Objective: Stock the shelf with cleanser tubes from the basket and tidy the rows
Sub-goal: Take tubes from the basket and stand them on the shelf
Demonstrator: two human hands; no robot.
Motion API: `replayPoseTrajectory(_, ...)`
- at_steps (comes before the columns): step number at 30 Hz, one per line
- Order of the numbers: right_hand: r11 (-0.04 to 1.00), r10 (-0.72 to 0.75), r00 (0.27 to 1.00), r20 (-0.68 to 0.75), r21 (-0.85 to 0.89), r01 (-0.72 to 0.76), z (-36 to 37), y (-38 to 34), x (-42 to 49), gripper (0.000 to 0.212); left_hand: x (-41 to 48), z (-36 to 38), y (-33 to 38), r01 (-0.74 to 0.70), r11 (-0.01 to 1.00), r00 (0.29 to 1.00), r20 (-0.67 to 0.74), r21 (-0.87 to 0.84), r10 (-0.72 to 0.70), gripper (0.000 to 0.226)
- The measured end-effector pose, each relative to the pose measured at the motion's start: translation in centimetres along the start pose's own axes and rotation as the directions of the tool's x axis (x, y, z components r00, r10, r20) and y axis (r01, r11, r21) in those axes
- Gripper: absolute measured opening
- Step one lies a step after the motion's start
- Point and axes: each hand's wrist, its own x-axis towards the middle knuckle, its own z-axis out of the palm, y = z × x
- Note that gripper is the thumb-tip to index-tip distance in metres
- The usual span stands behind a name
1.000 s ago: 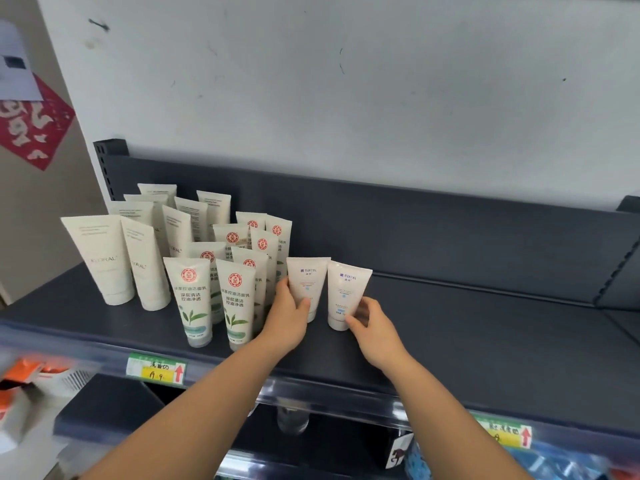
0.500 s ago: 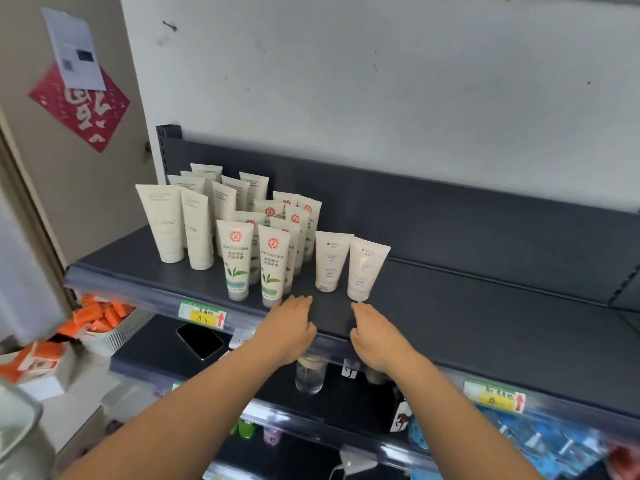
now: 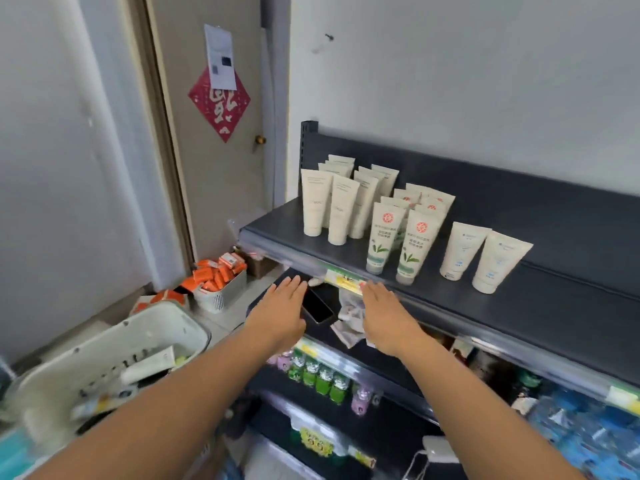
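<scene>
Left hand (image 3: pixel 280 313) and right hand (image 3: pixel 384 317) hover flat-fingered, empty; tubes (image 3: pixel 149 367) in the basket (image 3: pixel 145 315) look light, squashy (grip mid-body).

Both hands are now off the two blue-label tubes. The left hand (image 3: pixel 280 313), which gripped the left tube (image 3: pixel 462 251), and the right hand (image 3: pixel 388 317), which touched the right tube (image 3: pixel 500 261), hover flat and empty, nearer and lower than the shelf's (image 3: pixel 554 313) front edge. The view swings left, so the basket (image 3: pixel 166 320) comes into sight at near left.
</scene>
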Motion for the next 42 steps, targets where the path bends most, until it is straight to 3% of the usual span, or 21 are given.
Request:
replayPoseTrajectory(5, 0.987, -0.158, 0.985, -0.067, 0.019, 0.159, 1.7, -9.3, 2.8, 0.063, -6.4, 0.3, -9.4, 0.202, 0.979, 0.979, 0.011, 0.029, -0.203, 0.072)
replayPoseTrajectory(10, 0.963, -0.268, 0.963, 0.017, -0.029, 0.268, 3.2, -17.5, 5.4, 0.065, -11.4, 0.8, -16.9, 0.355, 0.933, 0.934, 0.015, 0.053, -0.357, 0.079)
replayPoseTrajectory(18, 0.898, -0.438, 0.895, 0.083, 0.085, 0.431, 5.2, -26.2, 11.0, 0.068, -14.7, 2.0, -24.8, 0.535, 0.845, 0.843, 0.072, -0.005, -0.534, 0.083)
replayPoseTrajectory(28, 0.803, -0.596, 0.79, 0.143, 0.119, 0.584, 9.5, -30.9, 21.0, 0.069, -11.5, 5.2, -31.6, 0.708, 0.704, 0.706, 0.106, -0.056, -0.701, 0.081)
replayPoseTrajectory(37, 0.737, -0.667, 0.682, 0.301, 0.13, 0.663, 14.7, -31.8, 28.1, 0.066, -11.0, 9.1, -35.4, 0.853, 0.494, 0.518, 0.152, -0.167, -0.842, 0.079)
replayPoseTrajectory(42, 0.732, -0.665, 0.637, 0.39, 0.171, 0.659, 17.9, -32.9, 29.6, 0.073, -10.7, 12.4, -36.5, 0.867, 0.471, 0.499, 0.245, -0.165, -0.831, 0.072)
